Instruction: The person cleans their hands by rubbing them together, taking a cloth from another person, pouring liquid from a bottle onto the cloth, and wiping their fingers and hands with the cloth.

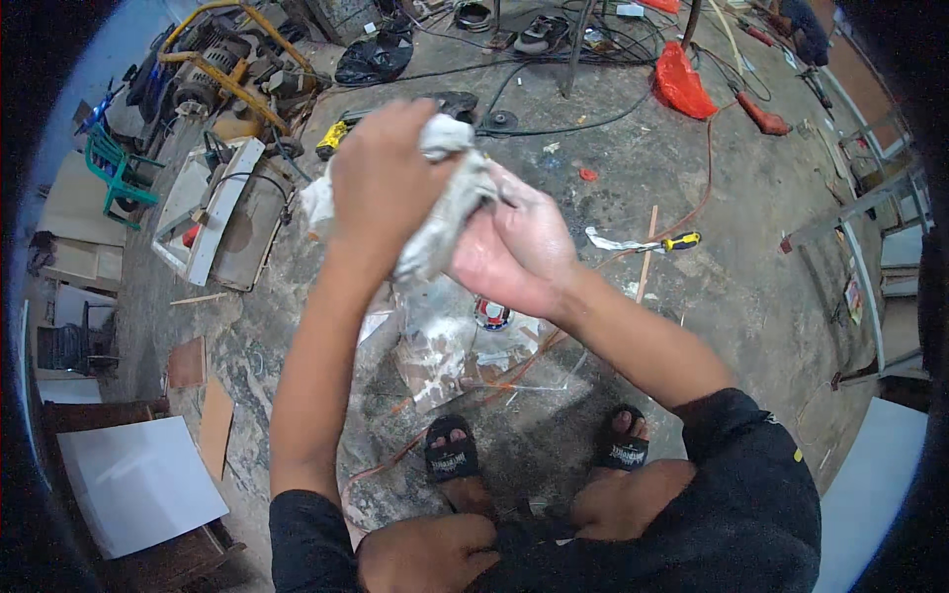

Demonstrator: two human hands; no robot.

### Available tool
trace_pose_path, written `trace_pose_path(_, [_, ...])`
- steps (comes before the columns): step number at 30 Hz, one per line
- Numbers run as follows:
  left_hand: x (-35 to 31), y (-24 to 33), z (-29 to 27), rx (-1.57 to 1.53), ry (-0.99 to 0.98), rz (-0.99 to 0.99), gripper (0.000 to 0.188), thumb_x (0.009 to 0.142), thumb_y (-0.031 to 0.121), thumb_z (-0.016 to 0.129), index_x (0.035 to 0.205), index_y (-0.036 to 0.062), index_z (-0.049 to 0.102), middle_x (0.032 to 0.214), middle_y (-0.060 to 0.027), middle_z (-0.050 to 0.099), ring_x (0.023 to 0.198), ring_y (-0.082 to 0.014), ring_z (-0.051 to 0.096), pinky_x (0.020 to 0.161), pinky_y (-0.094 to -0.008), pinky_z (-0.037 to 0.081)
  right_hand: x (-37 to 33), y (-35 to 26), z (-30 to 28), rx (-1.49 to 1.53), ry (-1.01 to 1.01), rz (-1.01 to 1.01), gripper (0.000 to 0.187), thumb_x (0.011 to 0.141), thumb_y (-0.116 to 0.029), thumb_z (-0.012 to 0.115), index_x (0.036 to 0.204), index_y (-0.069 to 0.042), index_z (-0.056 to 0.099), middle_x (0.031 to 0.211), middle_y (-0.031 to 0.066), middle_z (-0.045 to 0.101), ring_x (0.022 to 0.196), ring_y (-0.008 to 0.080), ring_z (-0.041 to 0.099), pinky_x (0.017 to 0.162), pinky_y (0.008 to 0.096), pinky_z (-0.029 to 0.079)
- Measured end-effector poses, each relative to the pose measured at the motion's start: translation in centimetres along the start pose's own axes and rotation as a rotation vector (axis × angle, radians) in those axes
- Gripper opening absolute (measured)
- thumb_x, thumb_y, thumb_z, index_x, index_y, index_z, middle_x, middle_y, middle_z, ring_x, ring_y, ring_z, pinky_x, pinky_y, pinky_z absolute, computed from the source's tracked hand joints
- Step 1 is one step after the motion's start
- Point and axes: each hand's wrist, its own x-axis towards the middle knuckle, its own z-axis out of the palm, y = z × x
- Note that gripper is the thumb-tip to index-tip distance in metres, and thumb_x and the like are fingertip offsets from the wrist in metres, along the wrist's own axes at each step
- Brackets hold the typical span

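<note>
A crumpled white rag [435, 232] is bunched between my two hands, above the floor in the middle. My left hand [386, 168], blurred by motion, is closed over it from the left, knuckles up. My right hand [519, 247] has its palm turned up, with whitish smears on the palm and thumb. Its thumb presses at the rag's edge, while the rag hides most of its other fingers. Below the hands lies a white-stained sheet [435, 341] on the floor. Beside that sheet sits a round red and dark disc [492, 314].
A yellow-handled screwdriver [682, 241] lies right, near a thin wooden strip [647, 252]. Orange cord runs across the floor. A red plastic bag [682, 81] and black cables are at the back. Left stand a yellow-framed machine [222, 69] and a green chair [114, 168]. Another person [799, 30] is far right.
</note>
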Motion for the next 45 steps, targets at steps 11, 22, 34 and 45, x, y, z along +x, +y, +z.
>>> trace_pose_path(11, [-2.9,-4.7,-1.9,-0.864,0.03,-0.534,0.016,0.084,0.011,0.064,0.094,-0.0018,0.064,0.085,-0.0064,0.067,0.076,-0.0123,0.063,0.069,-0.0266,0.051,-0.1,-2.1,1.6,0.036,-0.244,0.12,0.075,0.095,-0.057,0.023,0.136,0.003,0.039,0.133,0.0286,0.046,0.125,0.0406,0.044,0.107,0.053,0.033])
trace_pose_path(22, [-3.8,-7.3,-4.1,-1.495,0.579,-0.811,0.03,0.089,0.04,0.048,0.087,0.0113,0.058,0.073,-0.004,0.059,0.065,-0.0182,0.059,0.062,-0.0328,0.051,4.3,2.8,1.8,0.295,-0.363,0.275,0.076,0.092,-0.064,0.023,0.135,-0.006,0.045,0.132,0.0187,0.051,0.122,0.0345,0.05,0.103,0.0524,0.037])
trace_pose_path(34, [-4.0,2.9,-1.4,-1.029,-0.115,-0.473,0.033,0.074,0.031,0.07,0.093,0.0055,0.061,0.088,-0.0111,0.063,0.081,-0.0283,0.063,0.068,-0.0402,0.052,7.2,6.6,-8.2,-0.133,-0.108,0.06,0.054,0.093,-0.051,0.042,0.13,-0.011,0.048,0.134,0.0106,0.049,0.125,0.0212,0.045,0.106,0.0407,0.036])
trace_pose_path(45, [-1.8,-0.6,-2.3,-0.076,-0.058,-0.153,0.026,0.063,0.016,0.076,0.082,0.0012,0.064,0.076,-0.0137,0.064,0.07,-0.0323,0.062,0.064,-0.038,0.048,1.5,2.2,-1.0,0.226,-0.18,0.287,0.045,0.098,-0.035,0.036,0.132,-0.006,0.043,0.136,0.0124,0.048,0.126,0.0256,0.045,0.109,0.0455,0.03])
